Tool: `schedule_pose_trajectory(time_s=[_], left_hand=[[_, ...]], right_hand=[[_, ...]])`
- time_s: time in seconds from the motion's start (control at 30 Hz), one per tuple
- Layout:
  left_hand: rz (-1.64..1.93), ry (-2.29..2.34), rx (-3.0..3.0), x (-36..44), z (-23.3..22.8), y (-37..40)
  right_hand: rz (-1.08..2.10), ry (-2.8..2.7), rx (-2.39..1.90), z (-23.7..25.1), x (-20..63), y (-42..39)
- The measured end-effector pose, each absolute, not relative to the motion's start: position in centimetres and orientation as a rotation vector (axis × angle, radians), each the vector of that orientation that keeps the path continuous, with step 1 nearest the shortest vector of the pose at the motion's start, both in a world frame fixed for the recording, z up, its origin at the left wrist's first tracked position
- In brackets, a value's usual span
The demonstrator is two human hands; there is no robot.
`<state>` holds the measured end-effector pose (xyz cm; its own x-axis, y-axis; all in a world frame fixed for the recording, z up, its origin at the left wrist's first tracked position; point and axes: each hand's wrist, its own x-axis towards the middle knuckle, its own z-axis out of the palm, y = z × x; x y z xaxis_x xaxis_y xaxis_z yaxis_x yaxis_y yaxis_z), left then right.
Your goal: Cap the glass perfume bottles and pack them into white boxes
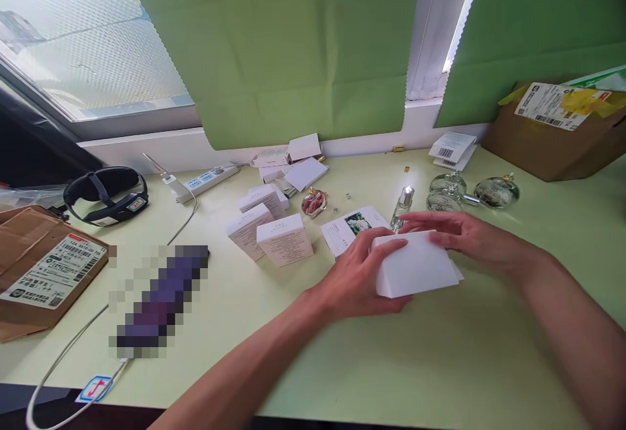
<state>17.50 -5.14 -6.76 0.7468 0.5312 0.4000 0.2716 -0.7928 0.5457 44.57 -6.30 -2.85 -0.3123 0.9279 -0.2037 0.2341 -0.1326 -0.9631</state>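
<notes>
A white carton (415, 263) is held up over the table between my two hands. My left hand (359, 273) grips its left side, the thumb along the top edge and the fingers underneath. At the far right edge, my right hand (469, 234) pinches the carton with the thumb near its top. Just behind the hands stands a clear glass bottle with a silver cap (403, 205). A printed card with a white flower (359, 224) lies beside my left hand. To the left, several printed white boxes (285, 241) stand close together.
Round glass bottles (496, 190) are at the right, near a large cardboard box (562, 136). A pink round bottle (313, 202) and flattened white cartons (306, 172) lie further back. On the left are a power strip (208, 181), a black headband (107, 196), a cabled phone (163, 296) and a brown parcel (53, 273).
</notes>
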Motion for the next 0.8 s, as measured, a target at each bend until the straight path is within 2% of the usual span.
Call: schedule_pose_trajectory(time_s=[0.07,0.17,0.23,0.43,0.8], left_hand=[[0.860,0.564,2.461,17.5,-7.0,-4.9],[0.960,0.436,2.467,17.4,-7.3,-4.6],[0.953,0.396,2.497,17.4,-7.4,-4.5],[0.928,0.407,2.525,17.6,-7.8,-4.7],[0.941,0.406,2.450,17.5,-8.1,-4.3]], right_hand=[[1.342,-1.476,-1.298,-3.5,46.0,-5.8],[0.884,-1.269,-1.295,-4.6,46.6,-4.8],[0.720,-1.319,-1.390,-5.4,45.8,-4.2],[0.569,-1.612,-1.622,-7.3,42.0,-3.1],[0.407,-1.516,-1.637,-8.5,42.2,-0.8]])
